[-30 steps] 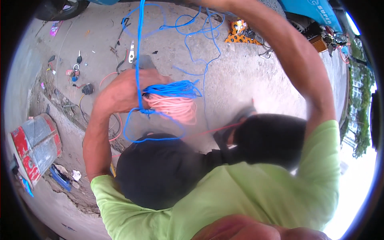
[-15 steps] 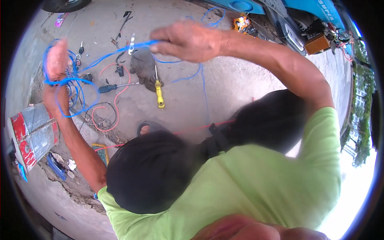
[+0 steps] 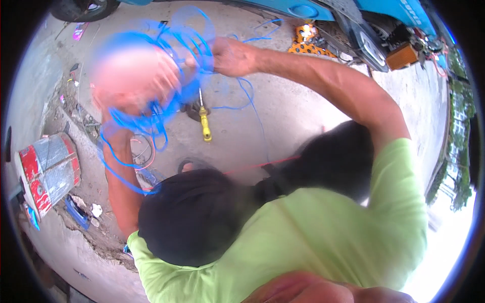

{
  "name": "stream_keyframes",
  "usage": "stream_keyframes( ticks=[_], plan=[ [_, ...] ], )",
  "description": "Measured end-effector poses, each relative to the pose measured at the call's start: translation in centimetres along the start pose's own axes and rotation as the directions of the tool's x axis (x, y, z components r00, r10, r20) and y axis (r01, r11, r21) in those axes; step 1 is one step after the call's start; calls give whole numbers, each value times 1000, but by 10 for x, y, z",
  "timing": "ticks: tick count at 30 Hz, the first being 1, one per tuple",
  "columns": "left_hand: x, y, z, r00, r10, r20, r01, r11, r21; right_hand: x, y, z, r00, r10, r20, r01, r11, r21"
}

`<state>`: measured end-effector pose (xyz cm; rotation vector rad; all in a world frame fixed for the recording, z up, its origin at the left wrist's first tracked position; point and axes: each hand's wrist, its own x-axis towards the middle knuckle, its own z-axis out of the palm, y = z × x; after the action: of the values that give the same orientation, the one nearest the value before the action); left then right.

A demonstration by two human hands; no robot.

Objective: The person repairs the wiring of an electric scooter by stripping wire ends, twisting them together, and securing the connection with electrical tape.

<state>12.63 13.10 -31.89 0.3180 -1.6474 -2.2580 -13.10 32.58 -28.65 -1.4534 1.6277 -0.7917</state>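
Left hand (image 3: pixel 134 81), blurred, has swung up from low left, blue wire (image 3: pixel 151 118) looped around it; right hand (image 3: pixel 230 55) pinches the strand beside it, so another loop seems added

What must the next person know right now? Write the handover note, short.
Left hand: raised, motion-blurred, loops of blue wire around it; grip unclear.
Right hand: shut on the same wire, beside the loops.
Done: several loops gathered.
Left: a loose length trails over the concrete, past the yellow-handled screwdriver.
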Motion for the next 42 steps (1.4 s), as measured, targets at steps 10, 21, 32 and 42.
stream_keyframes(
  ticks=[10, 21, 32, 42],
  plan=[
    [44, 44, -83, 811, 387, -440, -29, 776, 630, -22, 17, 48, 914, 340, 220, -382, 904, 190],
    [9, 7, -5, 727, -338, 598, -319, 605, 730, 64, -54, -3, 986, -57, -155, 25, 980, -197],
    [-25, 29, -79, 831, 34, -555, 205, 909, 363, 7, -22, 79, 917, 206, 341, -367, 768, 525],
    [-23, 11, 24, 826, -342, 448, -155, 626, 764, 8, -51, -11, 972, -220, 77, 233, 938, -258]
  ],
)
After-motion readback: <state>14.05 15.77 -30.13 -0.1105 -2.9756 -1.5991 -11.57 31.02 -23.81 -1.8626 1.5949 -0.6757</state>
